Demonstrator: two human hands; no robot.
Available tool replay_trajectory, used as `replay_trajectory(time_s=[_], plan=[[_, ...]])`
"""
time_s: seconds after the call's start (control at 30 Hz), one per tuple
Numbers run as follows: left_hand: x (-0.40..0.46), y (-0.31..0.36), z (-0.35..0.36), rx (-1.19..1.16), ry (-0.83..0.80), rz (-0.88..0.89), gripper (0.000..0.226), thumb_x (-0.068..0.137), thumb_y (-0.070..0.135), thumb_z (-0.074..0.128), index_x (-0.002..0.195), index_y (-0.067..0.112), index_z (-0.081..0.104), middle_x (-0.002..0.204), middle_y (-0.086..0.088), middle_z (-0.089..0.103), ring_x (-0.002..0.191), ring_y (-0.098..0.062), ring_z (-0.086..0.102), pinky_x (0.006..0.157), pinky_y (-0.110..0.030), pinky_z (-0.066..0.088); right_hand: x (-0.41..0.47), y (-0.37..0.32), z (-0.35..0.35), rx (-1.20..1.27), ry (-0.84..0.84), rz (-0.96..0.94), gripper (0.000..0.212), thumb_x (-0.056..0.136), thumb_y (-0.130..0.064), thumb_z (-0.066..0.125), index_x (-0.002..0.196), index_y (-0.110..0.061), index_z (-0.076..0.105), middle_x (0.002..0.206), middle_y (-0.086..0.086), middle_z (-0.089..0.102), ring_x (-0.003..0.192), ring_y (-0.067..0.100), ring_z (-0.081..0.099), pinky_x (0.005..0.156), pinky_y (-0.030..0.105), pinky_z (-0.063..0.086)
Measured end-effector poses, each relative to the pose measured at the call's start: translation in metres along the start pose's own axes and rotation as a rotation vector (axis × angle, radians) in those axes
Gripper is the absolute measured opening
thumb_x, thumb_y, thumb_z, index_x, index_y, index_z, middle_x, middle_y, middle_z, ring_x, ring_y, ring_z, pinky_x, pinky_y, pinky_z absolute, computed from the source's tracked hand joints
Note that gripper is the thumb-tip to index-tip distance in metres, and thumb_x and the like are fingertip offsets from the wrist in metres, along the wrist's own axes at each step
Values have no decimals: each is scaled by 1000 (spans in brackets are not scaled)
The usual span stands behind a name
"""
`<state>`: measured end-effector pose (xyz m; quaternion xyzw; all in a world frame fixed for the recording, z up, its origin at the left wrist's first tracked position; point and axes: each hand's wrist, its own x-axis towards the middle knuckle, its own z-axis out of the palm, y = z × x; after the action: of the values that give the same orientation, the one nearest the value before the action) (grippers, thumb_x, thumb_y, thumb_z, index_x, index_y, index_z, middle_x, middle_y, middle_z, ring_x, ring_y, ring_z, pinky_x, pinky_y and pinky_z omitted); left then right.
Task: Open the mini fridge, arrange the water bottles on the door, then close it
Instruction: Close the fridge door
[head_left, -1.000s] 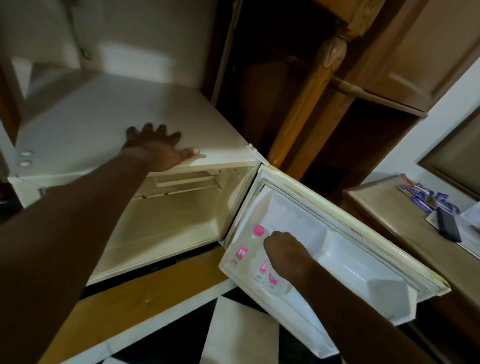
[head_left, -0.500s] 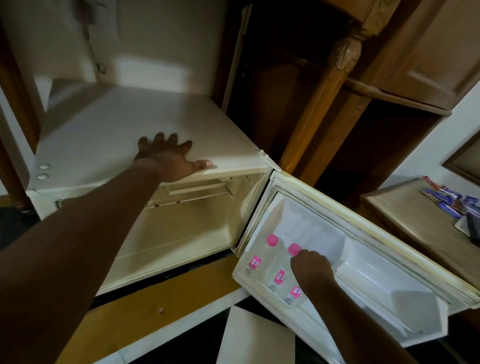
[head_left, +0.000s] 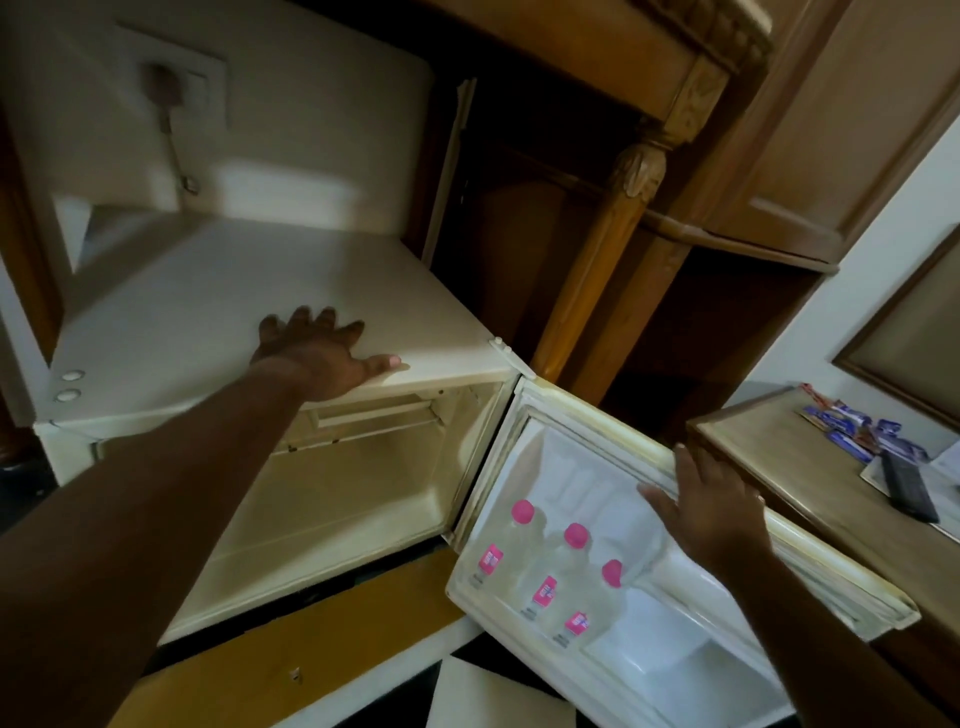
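Note:
The cream mini fridge (head_left: 218, 312) stands open, its inside bare. Its door (head_left: 691, 654) swings out to the right. Three clear water bottles with pink caps stand in a row in the door shelf: one (head_left: 506, 540) nearest the hinge, one (head_left: 563, 566) in the middle, one (head_left: 597, 597) toward the door's outer end. My left hand (head_left: 322, 353) lies flat on the fridge top near its front edge, fingers spread. My right hand (head_left: 711, 504) is open over the door's upper edge, holding nothing.
A carved wooden post (head_left: 608, 249) and dark shelving stand behind the door. A wooden side table (head_left: 779, 457) at the right carries blue packets (head_left: 857, 431) and a black remote (head_left: 909, 488). A wall socket with a plug (head_left: 166, 88) is above the fridge.
My right hand has let go of the third bottle and lifted away to the door's upper edge. All three bottles now stand uncovered in the door shelf. The left hand stayed put.

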<state>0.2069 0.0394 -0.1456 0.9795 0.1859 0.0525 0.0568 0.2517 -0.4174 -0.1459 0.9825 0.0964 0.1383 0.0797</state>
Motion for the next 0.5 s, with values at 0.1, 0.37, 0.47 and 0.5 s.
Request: replay_trajectory(time_s=[0.1,0.37,0.47,0.5], plan=[[-3,3,-1,-4,-12,-6,115,64,101,5,158,37,20,169,-4,14,153,-31,9,117,-58,11,-8,9,9,-36,-25,-3,88,82,-72,16,147,-14,27,148,16,44,128,39,47,102,57,42],[-18,7,-7,59,170,-42,88,85,82,29,149,22,39,153,-18,36,138,-38,34,108,-51,31,-56,-22,-12,-201,-115,-66,88,87,-73,19,150,-12,15,154,20,30,129,40,45,101,53,41],[-43,16,-9,74,279,-148,80,91,68,38,146,10,41,149,-26,38,135,-45,34,108,-53,31,-74,-44,-32,-155,-191,-171,82,90,-68,22,148,-10,20,156,21,27,131,41,45,102,53,43],[-50,17,-9,62,263,-180,80,91,66,38,145,7,42,148,-27,38,134,-45,35,109,-53,31,-77,-52,-38,-108,-210,-223,79,92,-65,23,148,-10,22,157,21,25,131,42,44,103,52,43]])
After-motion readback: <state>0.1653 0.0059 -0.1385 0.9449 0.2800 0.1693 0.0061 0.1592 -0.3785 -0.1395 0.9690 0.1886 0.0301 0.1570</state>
